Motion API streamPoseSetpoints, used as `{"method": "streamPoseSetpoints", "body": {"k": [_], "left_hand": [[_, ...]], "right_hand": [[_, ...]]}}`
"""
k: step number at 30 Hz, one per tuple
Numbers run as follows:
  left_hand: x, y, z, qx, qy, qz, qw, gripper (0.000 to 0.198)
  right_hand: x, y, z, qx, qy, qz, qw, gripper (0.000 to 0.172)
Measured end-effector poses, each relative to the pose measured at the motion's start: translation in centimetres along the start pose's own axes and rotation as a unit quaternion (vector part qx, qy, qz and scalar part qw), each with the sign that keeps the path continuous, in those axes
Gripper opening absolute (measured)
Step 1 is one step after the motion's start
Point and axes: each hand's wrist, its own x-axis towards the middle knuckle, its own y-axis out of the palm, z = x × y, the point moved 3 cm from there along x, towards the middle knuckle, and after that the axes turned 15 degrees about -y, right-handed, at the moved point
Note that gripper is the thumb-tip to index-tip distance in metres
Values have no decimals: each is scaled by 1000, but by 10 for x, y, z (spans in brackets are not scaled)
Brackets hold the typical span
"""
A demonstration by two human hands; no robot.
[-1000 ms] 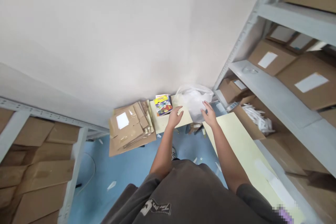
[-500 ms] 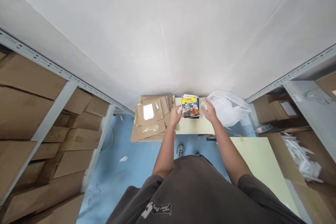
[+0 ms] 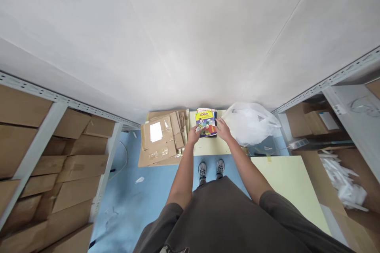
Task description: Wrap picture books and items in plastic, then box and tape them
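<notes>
Head view: it has swung back from the right over the last second, so the wall (image 3: 190,55) now faces squarely and the books (image 3: 204,122) sit near the middle; both shoes (image 3: 219,168) show, where one did a second ago; the stance looks squared up to the work.

Desk (image 3: 209,149): pale yellow, against the wall; it bears the books between cardboard (image 3: 158,144) and bag (image 3: 249,126).

Cardboard: flattened pile at the desk's left end, a white label on top; apparently undisturbed.

Bag: white, translucent, bulging at the desk's right end, just beside the right wrist.

Hands: they have drawn in from a wide, separate reach to a narrow gap with the books between; left hand (image 3: 193,136) is at the near left edge, its fingers partly hidden, so how firmly it grips I cannot tell; right hand (image 3: 223,129) is at the right edge, fingers spread rather than curled; the reach seems over and contact begun, though nothing shows the books lifted.

Books: a small stack, slightly uneven; a dark one juts out at the right, a pinkish-white edge at the back.

Cover: glossy and bright; yellow band at the top, purple and red below, cartoon figures between; the lettering is too small to read.
</notes>
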Motion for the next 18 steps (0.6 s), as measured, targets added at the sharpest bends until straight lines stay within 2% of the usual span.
{"method": "streamPoseSetpoints", "body": {"k": [4,8,13,18], "left_hand": [[12,18,3,28,-13,-10,999,50],[15,28,13,49,-28,-14,998,61],[26,24,29,39,-74,-32,996,64],[41,19,41,20,-89,-24,996,66]], "right_hand": [[-3,8,-10,-15,13,29,999,60],[-5,16,-18,-15,12,34,999,59],[-2,32,-25,4,22,35,999,62],[2,64,-30,31,32,63,997,65]]}}
